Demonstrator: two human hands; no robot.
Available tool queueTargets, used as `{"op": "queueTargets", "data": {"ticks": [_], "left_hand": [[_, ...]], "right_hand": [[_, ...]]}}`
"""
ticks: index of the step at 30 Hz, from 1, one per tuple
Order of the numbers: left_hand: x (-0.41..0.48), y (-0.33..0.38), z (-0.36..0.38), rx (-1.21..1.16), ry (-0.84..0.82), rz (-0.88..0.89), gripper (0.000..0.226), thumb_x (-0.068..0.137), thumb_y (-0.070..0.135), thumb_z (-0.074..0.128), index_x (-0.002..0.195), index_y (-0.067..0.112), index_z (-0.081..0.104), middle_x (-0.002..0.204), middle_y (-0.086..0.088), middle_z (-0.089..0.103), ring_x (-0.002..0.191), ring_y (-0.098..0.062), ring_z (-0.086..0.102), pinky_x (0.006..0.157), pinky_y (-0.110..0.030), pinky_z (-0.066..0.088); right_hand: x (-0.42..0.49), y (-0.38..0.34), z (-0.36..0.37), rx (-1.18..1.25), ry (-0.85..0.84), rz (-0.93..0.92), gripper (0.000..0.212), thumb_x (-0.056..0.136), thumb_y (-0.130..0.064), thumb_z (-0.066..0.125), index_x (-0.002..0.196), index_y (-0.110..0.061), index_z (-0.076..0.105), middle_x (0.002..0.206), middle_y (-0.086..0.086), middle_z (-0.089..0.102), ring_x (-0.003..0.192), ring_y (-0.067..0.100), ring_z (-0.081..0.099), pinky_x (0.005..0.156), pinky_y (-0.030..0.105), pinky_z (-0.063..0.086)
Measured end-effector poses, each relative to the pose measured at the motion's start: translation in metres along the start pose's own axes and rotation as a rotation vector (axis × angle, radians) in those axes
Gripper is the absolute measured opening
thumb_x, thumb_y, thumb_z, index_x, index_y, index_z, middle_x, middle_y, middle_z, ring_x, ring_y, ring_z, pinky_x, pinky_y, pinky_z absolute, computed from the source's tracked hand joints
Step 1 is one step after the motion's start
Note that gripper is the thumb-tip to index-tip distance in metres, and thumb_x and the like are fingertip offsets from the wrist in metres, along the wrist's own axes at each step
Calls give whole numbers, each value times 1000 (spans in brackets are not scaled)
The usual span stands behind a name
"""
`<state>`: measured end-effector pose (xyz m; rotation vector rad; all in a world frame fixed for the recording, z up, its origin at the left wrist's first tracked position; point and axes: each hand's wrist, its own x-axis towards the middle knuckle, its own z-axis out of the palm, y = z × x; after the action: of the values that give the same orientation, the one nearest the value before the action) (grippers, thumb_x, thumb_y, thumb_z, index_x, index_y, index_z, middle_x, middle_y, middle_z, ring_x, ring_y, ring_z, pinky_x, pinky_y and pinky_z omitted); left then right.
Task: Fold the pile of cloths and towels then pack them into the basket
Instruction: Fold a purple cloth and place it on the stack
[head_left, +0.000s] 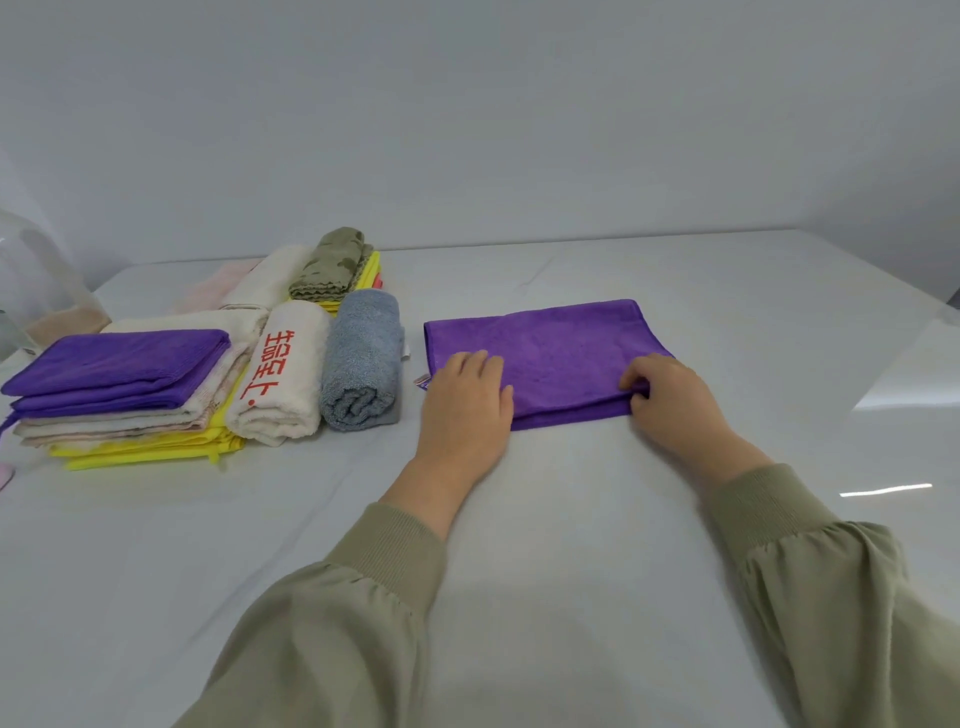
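A clear tub stood at the far left edge of the table. Something pale showed through its wall, but I could not tell what it was. There were two purple cloths. One purple cloth lay folded in the middle of the table. The left hand lay flat on its left end with straight fingers. The right hand pinched its near right corner. The other purple cloth sat on top of a pile at the left, with a yellow cloth at the bottom. Two rolled towels lay beside that pile, touching: a white towel with red marks and a grey towel. A green cloth sat on a pile behind them
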<state>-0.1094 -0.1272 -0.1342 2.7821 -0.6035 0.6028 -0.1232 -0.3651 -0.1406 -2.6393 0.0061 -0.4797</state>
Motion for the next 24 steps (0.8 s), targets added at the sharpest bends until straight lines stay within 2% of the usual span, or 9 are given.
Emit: {"op": "queueTargets", "data": {"ticks": [2,4,6,10,14,17,19,21,24], "left_hand": [[1,10,9,-21,-238,-31,52,101,38,32,146,14,34,151,-10,36,140,-30,28,113,-43,24],[1,10,16,4,-374,-59,56,102,44,27,152,23,17,160,-3,14,147,-26,8,118,-44,9],[1,6,17,31,-412,-69,56,101,47,23,153,27,14,161,0,8,148,-23,2,119,-45,4],[1,5,15,66,-419,-60,56,100,49,22,152,32,13,161,1,5,148,-22,1,117,-49,1],[1,5,14,53,-433,-69,56,99,51,22,152,34,12,161,3,4,148,-21,0,118,-50,0],[0,3,14,38,-424,-57,58,98,54,25,152,35,14,161,3,6,148,-21,1,117,-49,1],[-1,0,12,-19,-389,-28,58,96,54,33,150,33,24,160,3,14,147,-20,7,118,-48,5],[-2,-5,11,-139,-293,47,52,94,48,47,141,26,45,153,2,34,143,-19,23,117,-45,17],[-4,-12,11,-261,-97,147,32,87,31,63,113,14,68,119,1,62,115,-19,49,98,-36,41]], "right_hand": [[-1,1,-4,44,-22,-37,26,72,11,50,73,-13,60,92,9,66,91,28,58,78,32,43],[-3,5,-10,39,1,-61,28,71,12,50,66,-14,58,83,7,65,86,28,58,75,34,45],[-4,11,-15,-20,55,-76,24,71,13,52,69,-9,62,75,2,58,80,27,54,69,32,40],[-6,20,-16,-139,53,-147,31,66,15,51,81,-7,65,78,4,58,81,27,53,68,31,40],[-5,17,-21,-228,161,-281,27,56,19,57,66,-5,65,67,9,55,63,32,53,60,30,36],[-7,17,-20,-343,137,-277,25,54,15,57,63,-8,61,64,7,52,59,30,50,60,30,29],[-9,18,-15,-406,73,-202,24,59,14,58,66,-9,61,68,8,52,63,31,51,62,30,27],[-9,20,-13,-386,76,-168,23,59,13,59,65,-9,61,68,8,53,64,31,51,63,30,26],[-10,15,-10,-272,108,-214,24,58,10,63,70,-10,65,74,6,57,70,31,53,66,30,33]]}}
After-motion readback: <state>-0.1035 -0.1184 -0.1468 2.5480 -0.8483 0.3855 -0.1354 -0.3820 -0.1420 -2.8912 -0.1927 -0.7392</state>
